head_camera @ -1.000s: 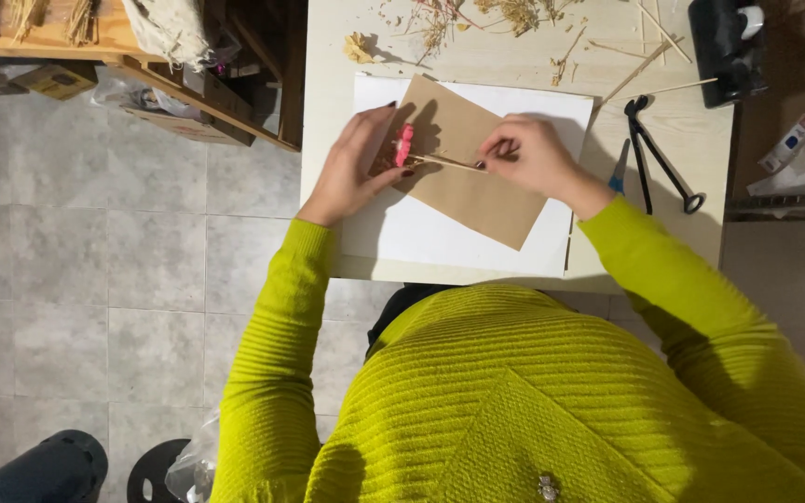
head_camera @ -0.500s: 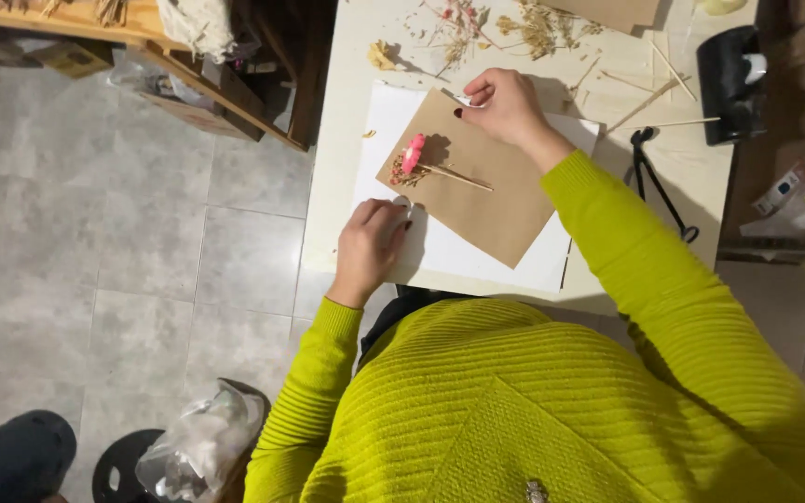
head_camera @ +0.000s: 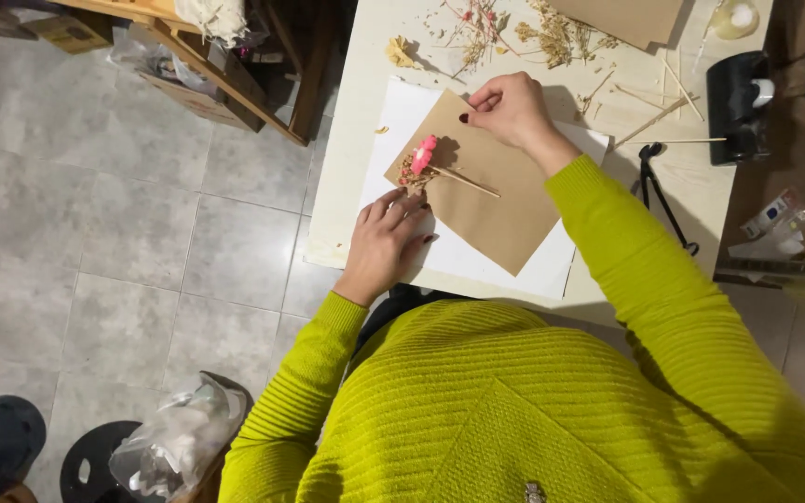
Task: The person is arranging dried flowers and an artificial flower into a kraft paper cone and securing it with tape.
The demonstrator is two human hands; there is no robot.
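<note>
Head view: brown paper sheet lies tilted on white paper on the bench. Left hand, fingers spread flat, presses the sheet's near corner beside a pink dried flower. Right hand pinches the sheet's far edge, near scattered dried stems.

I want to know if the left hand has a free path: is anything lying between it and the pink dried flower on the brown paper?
Nothing visible does. The left hand rests on the white sheet at the edge of the brown paper, its fingertips just below the pink dried flower, with only bare paper between.
</note>
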